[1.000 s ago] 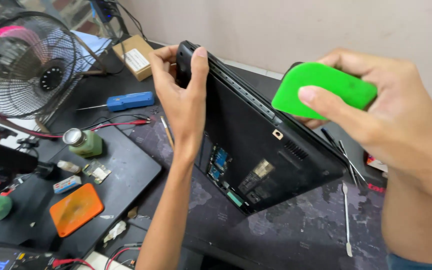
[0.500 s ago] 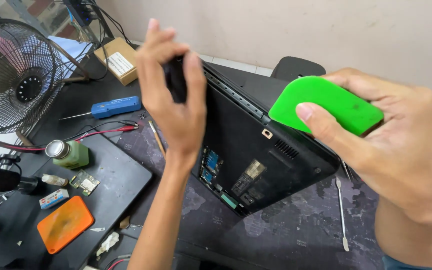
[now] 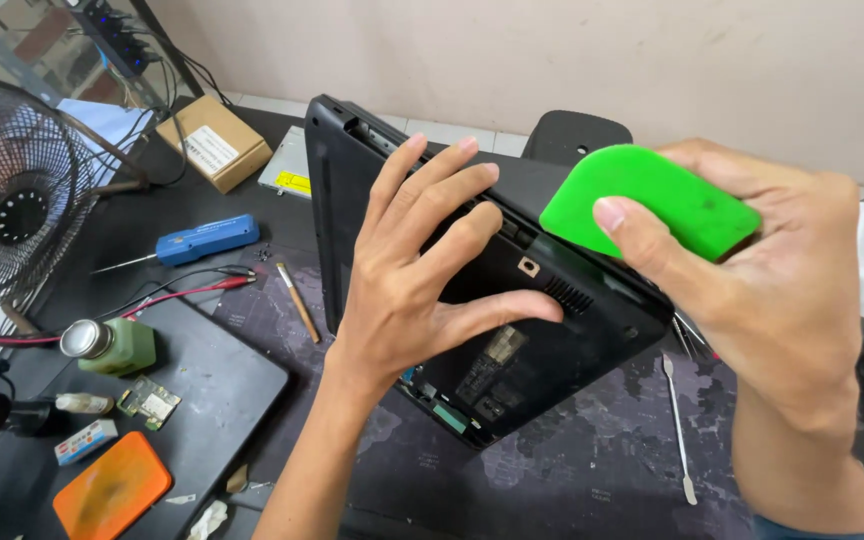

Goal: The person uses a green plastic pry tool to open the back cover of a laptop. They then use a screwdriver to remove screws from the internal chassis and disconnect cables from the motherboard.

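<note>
- Left hand [image 3: 412, 285] lies spread wide & flat on the underside of a black laptop [image 3: 512, 350], fingers fanned toward 1 o'clock, thumb out toward 3; pressing on it, not gripping.
- Right hand [image 3: 752, 290] pinches a green plastic pry tool [image 3: 652, 200] betw. thumb & fingers; tool's rounded end points to 9 o'clock, just above the laptop's upper edge. Can't tell if it touches.
- Laptop sits center frame, tilted up on one edge, bottom side facing cam; stickers & vent slots visible near its 5 o'clock corner.
- Dark patterned mat [image 3: 592, 470] under laptop, on the surface.
- At 9 o'clock of laptop: blue-handled screwdriver [image 3: 197, 240], red & black probe leads [image 3: 202, 290], thin brown stick [image 3: 298, 302].
- At 8 o'clock: small green bottle w/ metal cap [image 3: 112, 345], small circuit board [image 3: 149, 402], orange pad [image 3: 112, 487], all on a black tray [image 3: 232, 390].
- At 10–11 o'clock: desk fan [image 3: 12, 200], cardboard box [image 3: 214, 142].
- At 4 o'clock: metal spudger [image 3: 679, 430] lying on mat, well apart from both hands.
</note>
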